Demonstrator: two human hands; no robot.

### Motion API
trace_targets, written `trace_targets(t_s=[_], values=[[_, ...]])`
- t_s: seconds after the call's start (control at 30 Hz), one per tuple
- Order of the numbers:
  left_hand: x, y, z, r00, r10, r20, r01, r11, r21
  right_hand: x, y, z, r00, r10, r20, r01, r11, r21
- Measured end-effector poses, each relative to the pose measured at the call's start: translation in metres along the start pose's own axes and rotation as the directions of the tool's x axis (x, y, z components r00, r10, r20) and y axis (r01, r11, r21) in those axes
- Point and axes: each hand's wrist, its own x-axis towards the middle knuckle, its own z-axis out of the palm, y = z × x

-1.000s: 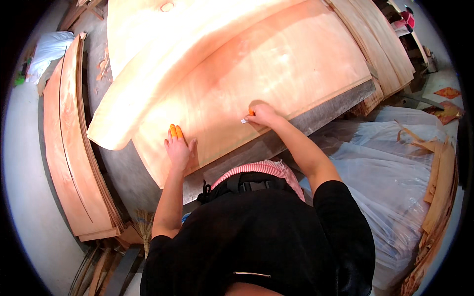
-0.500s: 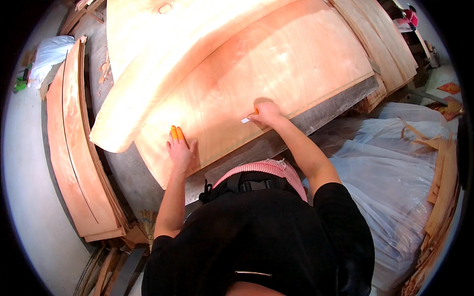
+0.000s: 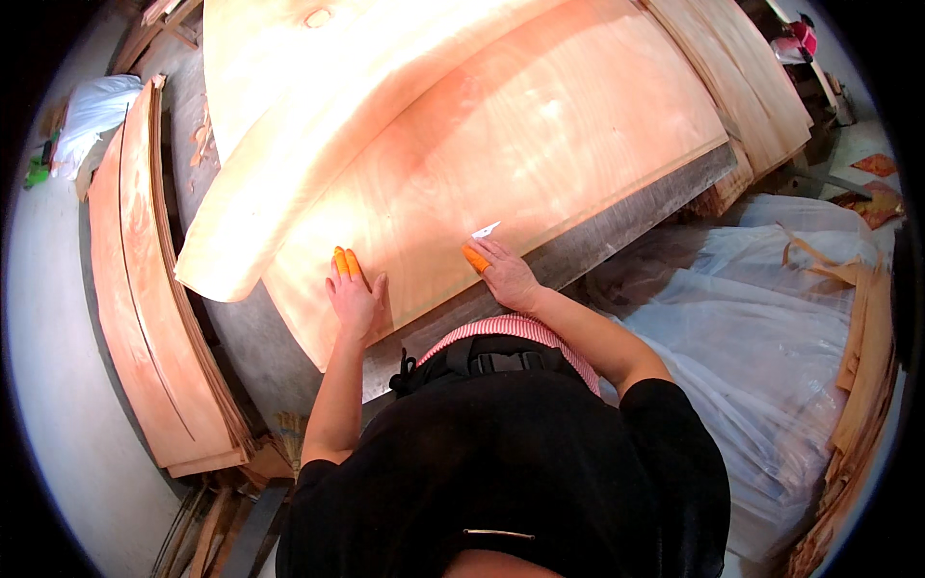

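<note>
Beneath both hands lies a wide, pale orange wood veneer sheet (image 3: 540, 144). My left hand (image 3: 355, 299) rests flat near its front left part, fingers stretched, orange coverings on two fingertips. Farther right, my right hand (image 3: 506, 275) lies palm down with its fingers extended, and an orange covering shows on one finger. A small white pointed piece (image 3: 487, 231) is at the right fingertips; whether it is paper, tape or a blade is unclear. Behind my hands, another veneer sheet (image 3: 226, 241) curls over in a long roll.
The grey table edge (image 3: 665, 197) shows in front of the veneer. To the left stands a stack of veneer strips (image 3: 145, 289). More sheets (image 3: 737, 77) lie at the far right. Clear plastic sheeting (image 3: 742, 347) covers a pile beside me at the right.
My right hand has drawn nearer to me and slightly left, turning from a pinch at the white piece to outstretched fingers. More of the white piece shows. My left hand stays in place.
</note>
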Motion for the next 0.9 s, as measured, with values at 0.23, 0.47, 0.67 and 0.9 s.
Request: trace_targets(t_s=[0.23, 0.47, 0.67, 0.9], values=[[-0.002, -0.004, 0.006, 1.000, 0.006, -0.027, -0.006, 1.000, 0.005, 0.004, 0.012, -0.014, 0.987, 0.153, 0.044, -0.151, 0.988, -0.037], [0.002, -0.005, 0.009, 0.999, 0.010, 0.039, -0.010, 1.000, 0.002, -0.014, 0.030, -0.025, 0.976, 0.215, 0.006, -0.202, 0.924, -0.325], [-0.008, 0.000, -0.012, 0.994, -0.068, 0.081, 0.077, 0.991, -0.107, -0.008, 0.033, 0.003, 0.983, 0.104, -0.149, -0.140, 0.955, -0.260], [-0.002, 0.001, -0.006, 0.999, -0.025, 0.038, 0.031, 0.987, -0.155, -0.010, 0.023, -0.024, 0.965, 0.178, -0.192, -0.217, 0.953, -0.211]])
